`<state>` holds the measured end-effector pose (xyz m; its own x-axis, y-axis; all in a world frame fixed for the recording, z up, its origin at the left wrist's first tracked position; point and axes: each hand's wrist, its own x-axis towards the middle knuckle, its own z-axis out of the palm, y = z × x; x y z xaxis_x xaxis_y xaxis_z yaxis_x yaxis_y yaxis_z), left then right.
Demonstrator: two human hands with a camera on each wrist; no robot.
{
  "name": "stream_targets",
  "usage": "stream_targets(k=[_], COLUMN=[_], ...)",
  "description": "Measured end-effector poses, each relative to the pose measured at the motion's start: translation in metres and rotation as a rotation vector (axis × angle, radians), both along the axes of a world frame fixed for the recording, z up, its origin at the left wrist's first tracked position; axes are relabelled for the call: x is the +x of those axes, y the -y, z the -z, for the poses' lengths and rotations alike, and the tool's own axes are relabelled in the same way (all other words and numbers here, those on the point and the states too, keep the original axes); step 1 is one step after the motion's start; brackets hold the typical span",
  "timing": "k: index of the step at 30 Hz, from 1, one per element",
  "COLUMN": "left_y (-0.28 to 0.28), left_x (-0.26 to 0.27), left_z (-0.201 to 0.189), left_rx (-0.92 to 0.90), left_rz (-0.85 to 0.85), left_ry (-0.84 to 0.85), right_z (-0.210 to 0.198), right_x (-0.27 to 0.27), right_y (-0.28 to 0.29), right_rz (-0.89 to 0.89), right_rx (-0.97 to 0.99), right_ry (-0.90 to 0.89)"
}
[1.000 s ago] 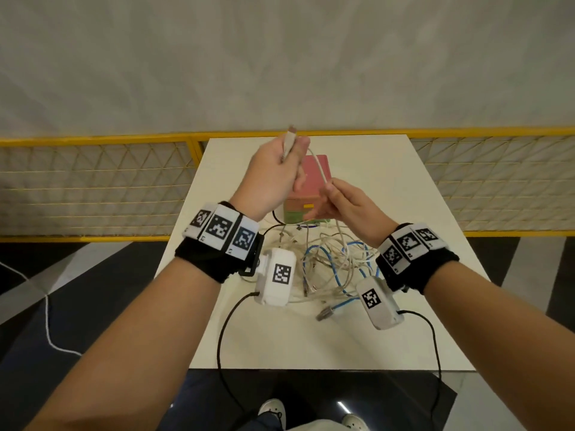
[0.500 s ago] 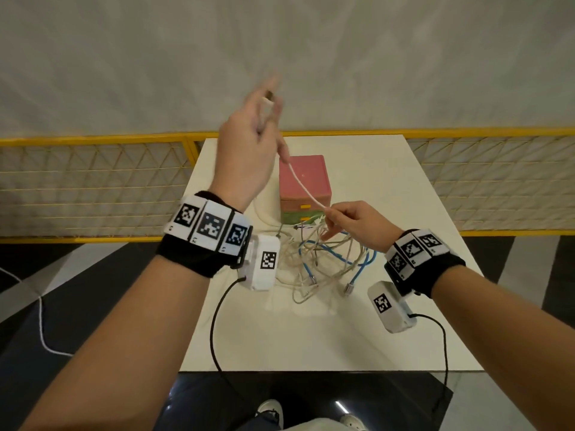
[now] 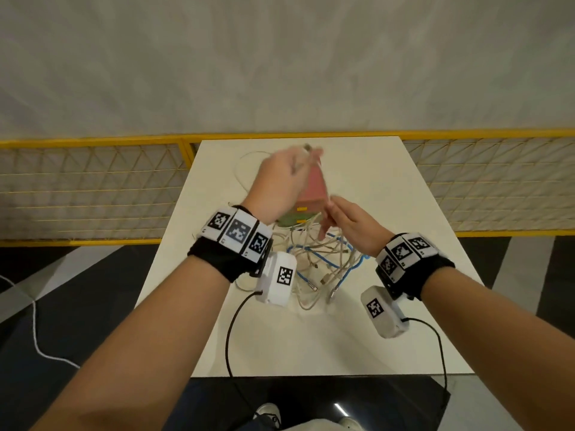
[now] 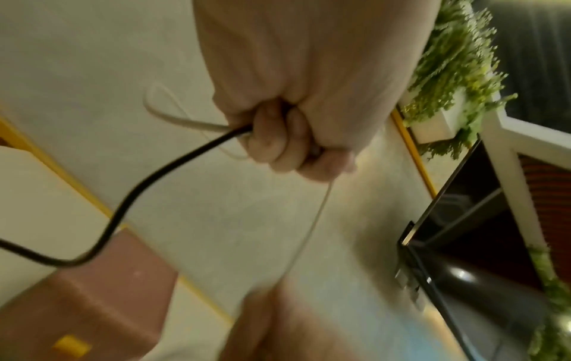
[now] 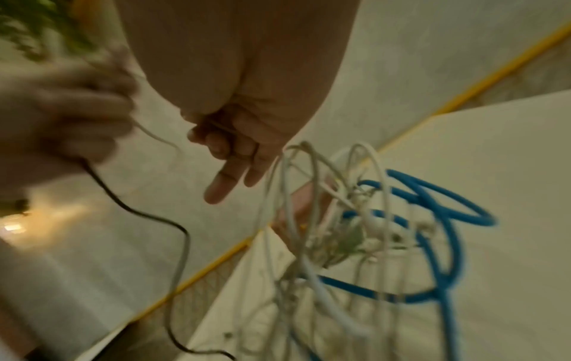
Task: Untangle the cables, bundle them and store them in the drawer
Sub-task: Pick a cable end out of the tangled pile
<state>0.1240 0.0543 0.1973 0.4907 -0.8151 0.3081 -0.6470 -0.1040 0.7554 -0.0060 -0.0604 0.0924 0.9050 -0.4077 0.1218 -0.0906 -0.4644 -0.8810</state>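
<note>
A tangle of white and blue cables [image 3: 317, 259] lies on the white table [image 3: 373, 181], just in front of a small pink drawer box [image 3: 314, 191] with yellow handles. My left hand [image 3: 303, 160] is raised above the box, fist curled round a thin white cable [image 4: 312, 224], whose plug end [image 3: 307, 147] sticks up. A black cable [image 4: 129, 202] also runs out of that fist. The white cable slants down to my right hand [image 3: 329, 213], which pinches it with thumb and forefinger beside the box, the other fingers pointing down. Loops of the tangle [image 5: 340, 219] hang by the right hand [image 5: 216, 136].
A yellow mesh fence [image 3: 93, 181] runs behind and beside the table, with a pale wall above it. Bare tabletop lies to the right of the box and toward the near edge [image 3: 311, 373]. Dark floor surrounds the table. Green plants [image 4: 448, 61] show in the left wrist view.
My left hand swung up and left, drawing the white cable out, and has now dropped back over the drawer box. My right hand stayed pinching the cable by the box.
</note>
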Motion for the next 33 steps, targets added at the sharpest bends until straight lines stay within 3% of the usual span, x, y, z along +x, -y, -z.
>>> stream_targets(k=[3,7,11,14,21,25,30,33], left_y=[-0.001,-0.005,-0.004,-0.006,-0.004,0.002,0.022,0.024], left_x=[0.018,0.023,0.028,0.035,0.051,0.02,0.003,0.011], left_z=[-0.029,-0.033,-0.038,-0.045,-0.024,-0.008,0.016,0.011], left_rx=[-0.214,-0.207,-0.36,-0.405,-0.191,-0.026,0.363,0.258], left_rz=[-0.081,-0.091,-0.159,-0.191,-0.233,0.047,0.17,0.076], left_ry=[-0.093,-0.007,-0.163,-0.163,0.064,0.177,0.238,0.25], right_z=[0.028,0.033,0.043,0.049,0.009,-0.027,-0.06,-0.055], right_x=[-0.016,-0.02,-0.019,-0.025,-0.023,-0.017,-0.013,-0.015], right_y=[0.003,0.012,0.026,0.029,0.039,0.037,0.029,0.036], right_rz=[0.044,0.064,0.101,0.113,0.22,0.231,0.215,0.189], right_rx=[-0.021,0.019,0.109,0.08,-0.04,-0.354,-0.656,-0.561], right_ry=[-0.134,-0.143,-0.173,-0.202,-0.145,-0.224,-0.154,-0.11])
